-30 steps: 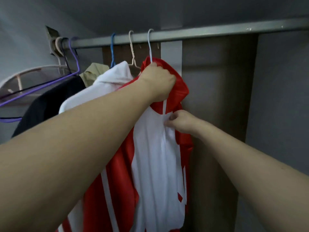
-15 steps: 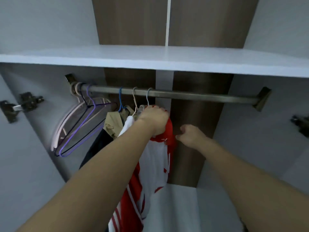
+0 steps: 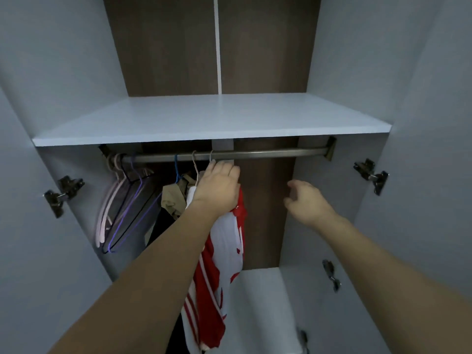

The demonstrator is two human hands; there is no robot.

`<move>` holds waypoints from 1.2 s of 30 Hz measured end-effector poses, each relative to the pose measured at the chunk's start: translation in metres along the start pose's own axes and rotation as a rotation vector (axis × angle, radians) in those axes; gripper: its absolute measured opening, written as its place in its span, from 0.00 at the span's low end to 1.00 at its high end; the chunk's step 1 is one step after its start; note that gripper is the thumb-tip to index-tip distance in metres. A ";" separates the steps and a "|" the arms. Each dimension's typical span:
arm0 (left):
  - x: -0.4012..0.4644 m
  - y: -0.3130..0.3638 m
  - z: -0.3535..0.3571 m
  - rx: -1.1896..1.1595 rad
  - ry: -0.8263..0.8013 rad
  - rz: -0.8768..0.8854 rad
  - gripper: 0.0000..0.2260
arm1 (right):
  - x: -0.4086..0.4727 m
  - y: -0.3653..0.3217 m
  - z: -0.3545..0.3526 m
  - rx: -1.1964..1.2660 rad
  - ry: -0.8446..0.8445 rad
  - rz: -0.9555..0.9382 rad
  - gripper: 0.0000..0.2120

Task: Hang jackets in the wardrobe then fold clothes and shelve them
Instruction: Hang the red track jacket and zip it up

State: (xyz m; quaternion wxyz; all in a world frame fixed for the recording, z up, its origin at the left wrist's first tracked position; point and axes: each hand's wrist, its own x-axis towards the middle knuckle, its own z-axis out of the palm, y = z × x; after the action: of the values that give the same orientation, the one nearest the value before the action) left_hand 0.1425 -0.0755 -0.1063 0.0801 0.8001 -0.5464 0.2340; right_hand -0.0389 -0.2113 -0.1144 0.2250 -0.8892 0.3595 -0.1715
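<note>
Red-and-white jacket (image 3: pixel 224 241): I see it hanging from the rail (image 3: pixel 255 155), rightmost of the garments, at about 6 o'clock from my left hand.
Left hand (image 3: pixel 217 186): fingers curled over the jacket's shoulder just under the hanger hook; it grips the top of the garment.
Right hand (image 3: pixel 305 200): at 3 o'clock of the jacket, apart from it, fingers loosely spread, holding nothing.
Writing: I can read no brand or label.
Count, hooks bearing clothes: three, blue (image 3: pixel 176 167), pale (image 3: pixel 195 164) and grey (image 3: pixel 211 157).
Count, bare hangers (image 3: pixel 120 208): a bunch at the rail's 9 o'clock end; I cannot tell the number.
Other garments: one khaki (image 3: pixel 173 200), one dark (image 3: pixel 159 226), one white, mostly hidden.
Surface: pale shelf (image 3: pixel 204 118) above the rail, brown back panel (image 3: pixel 265 213).
Hinges: two at right (image 3: pixel 371 175), one at left (image 3: pixel 62 194).
</note>
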 end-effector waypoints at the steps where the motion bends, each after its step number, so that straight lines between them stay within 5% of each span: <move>1: -0.005 0.000 -0.004 -0.015 0.019 0.038 0.20 | -0.011 -0.004 -0.002 -0.002 0.018 0.020 0.27; 10: -0.046 0.037 -0.071 -0.235 0.166 0.282 0.22 | -0.149 -0.029 -0.047 -0.092 0.236 0.099 0.28; 20: -0.118 0.212 -0.168 -0.576 0.590 0.688 0.22 | -0.371 -0.001 -0.141 -0.187 0.935 0.005 0.26; 36: -0.257 0.623 -0.241 -0.838 0.332 1.125 0.24 | -0.723 0.200 -0.231 -0.359 1.143 0.601 0.25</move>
State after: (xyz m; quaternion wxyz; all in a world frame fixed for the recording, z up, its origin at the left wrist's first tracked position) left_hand -0.5699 -0.0110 -0.0933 0.3299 0.2534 -0.9002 0.1291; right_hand -0.7529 0.1142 -0.1287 -0.1143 -0.5432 0.6771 -0.4831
